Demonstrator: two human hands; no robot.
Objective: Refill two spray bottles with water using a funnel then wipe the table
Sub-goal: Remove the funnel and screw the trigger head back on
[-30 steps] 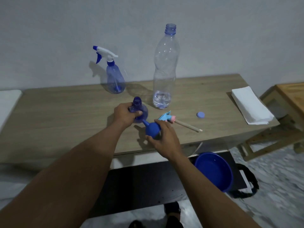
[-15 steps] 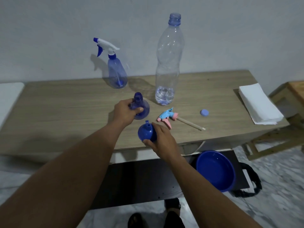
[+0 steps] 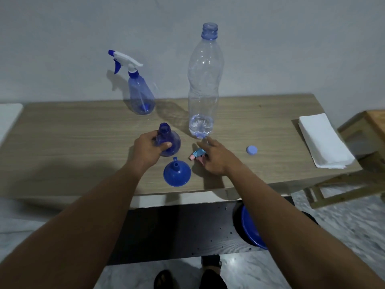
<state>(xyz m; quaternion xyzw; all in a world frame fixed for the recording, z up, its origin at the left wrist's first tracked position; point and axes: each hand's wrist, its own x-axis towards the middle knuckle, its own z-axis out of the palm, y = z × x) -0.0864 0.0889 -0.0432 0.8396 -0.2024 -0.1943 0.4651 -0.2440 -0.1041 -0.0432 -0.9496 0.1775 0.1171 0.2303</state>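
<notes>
Recapping stage: left hand (image 3: 149, 150) clasping open spray bottle (image 3: 168, 142) mid-tabletop (image 3: 73, 142), right hand (image 3: 214, 156) unclenched, reaching over pink trigger head (image 3: 198, 156); funnel (image 3: 177, 174) lying near. Next, likely: seating and screwing trigger on.

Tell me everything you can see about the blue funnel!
The blue funnel looks like smooth, shiny plastic. It sits upside down on the wooden table, wide mouth flat on the wood and narrow spout pointing up, with a small tab at the rim. It stands near the table's front edge, between the two hands, just in front of the open spray bottle. Nothing is holding it.
</notes>
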